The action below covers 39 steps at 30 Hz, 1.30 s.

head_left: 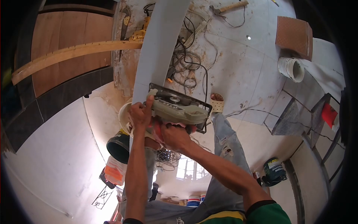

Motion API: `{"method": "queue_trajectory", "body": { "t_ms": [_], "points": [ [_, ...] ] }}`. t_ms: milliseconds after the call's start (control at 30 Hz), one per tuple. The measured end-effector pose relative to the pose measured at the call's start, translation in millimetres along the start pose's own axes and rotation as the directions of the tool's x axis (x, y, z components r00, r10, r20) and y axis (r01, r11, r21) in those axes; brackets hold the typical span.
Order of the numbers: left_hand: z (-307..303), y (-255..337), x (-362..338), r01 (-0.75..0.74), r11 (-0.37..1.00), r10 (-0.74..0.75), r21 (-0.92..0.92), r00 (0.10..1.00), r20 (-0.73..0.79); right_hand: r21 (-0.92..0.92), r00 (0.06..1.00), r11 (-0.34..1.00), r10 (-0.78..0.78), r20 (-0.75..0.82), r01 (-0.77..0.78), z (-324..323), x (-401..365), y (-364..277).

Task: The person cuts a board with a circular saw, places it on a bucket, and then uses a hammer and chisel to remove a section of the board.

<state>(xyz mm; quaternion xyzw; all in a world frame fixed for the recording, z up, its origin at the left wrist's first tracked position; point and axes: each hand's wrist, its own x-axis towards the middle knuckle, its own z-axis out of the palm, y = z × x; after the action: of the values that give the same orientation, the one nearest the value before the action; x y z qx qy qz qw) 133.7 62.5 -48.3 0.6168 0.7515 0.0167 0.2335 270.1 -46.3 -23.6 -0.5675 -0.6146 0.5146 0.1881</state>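
Observation:
A circular saw (181, 112) with a beige housing and a dark metal base plate sits across a long pale board (158, 41). My left hand (141, 115) grips the front part of the saw, its thumb pointing up along the housing. My right hand (174, 137) is closed round the saw's reddish rear handle, with some fingers hidden under it. The blade's contact with the board is hidden by the saw body. Beyond the saw, the board runs away from me between my legs.
Tangled cables (186, 67) lie right of the board. A wooden strip (78, 50) meets its left side, near a yellow power tool (138, 34). Farther off are a hammer (227, 8), a cardboard box (294, 36) and a white bucket (292, 70). A dark bucket (118, 146) stands at left.

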Motion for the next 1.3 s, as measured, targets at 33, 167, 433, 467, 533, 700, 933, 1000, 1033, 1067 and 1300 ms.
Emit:
{"method": "queue_trajectory", "body": {
  "t_ms": [33, 167, 433, 467, 533, 700, 933, 1000, 1033, 1067, 1300],
  "points": [
    [0, 1, -1, -0.005, 1.0, 0.005, -0.021, 1.0, 0.003, 0.009, 1.0, 1.0, 0.028, 0.012, -0.028, 1, 0, 0],
    [5, -1, 3, -0.018, 1.0, 0.018, -0.011, 1.0, -0.009, 0.013, 0.999, 0.999, 0.033, 0.003, -0.033, 0, 3, 3],
    [7, 0, 3, -0.016, 0.999, 0.016, -0.034, 1.0, 0.008, 0.021, 0.999, 0.999, 0.029, -0.04, -0.028, 5, 4, 5],
    [7, 1, 3, -0.018, 0.999, 0.018, -0.035, 1.0, 0.01, 0.014, 0.998, 1.0, 0.028, -0.055, -0.027, 4, 3, 5],
    [8, 0, 4, -0.048, 0.999, 0.048, -0.001, 0.999, -0.003, 0.03, 0.998, 0.999, 0.04, -0.047, -0.039, 2, 3, 5],
    [10, -2, 4, -0.05, 0.999, 0.05, 0.018, 0.999, -0.017, 0.047, 0.997, 0.996, 0.071, -0.027, -0.07, -6, 4, -1],
    [12, 0, 0, -0.042, 0.999, 0.042, 0.008, 0.999, -0.014, 0.037, 0.996, 0.995, 0.088, 0.0, -0.088, 0, 1, 5],
    [13, -1, -1, -0.041, 0.999, 0.041, 0.016, 0.999, -0.01, 0.019, 0.997, 0.997, 0.074, -0.022, -0.074, -2, 0, 4],
    [13, -1, -1, -0.039, 0.999, 0.039, 0.02, 0.999, -0.011, 0.038, 0.996, 0.995, 0.089, -0.021, -0.089, -2, 0, 4],
    [12, -1, -1, -0.04, 0.999, 0.04, 0.021, 0.999, -0.011, 0.056, 0.994, 0.993, 0.104, -0.02, -0.103, -2, 0, 4],
    [8, 4, 1, -0.002, 0.999, 0.001, 0.047, 1.0, 0.026, 0.027, 0.997, 0.998, 0.065, -0.036, -0.064, -4, 3, 2]
  ]
}}
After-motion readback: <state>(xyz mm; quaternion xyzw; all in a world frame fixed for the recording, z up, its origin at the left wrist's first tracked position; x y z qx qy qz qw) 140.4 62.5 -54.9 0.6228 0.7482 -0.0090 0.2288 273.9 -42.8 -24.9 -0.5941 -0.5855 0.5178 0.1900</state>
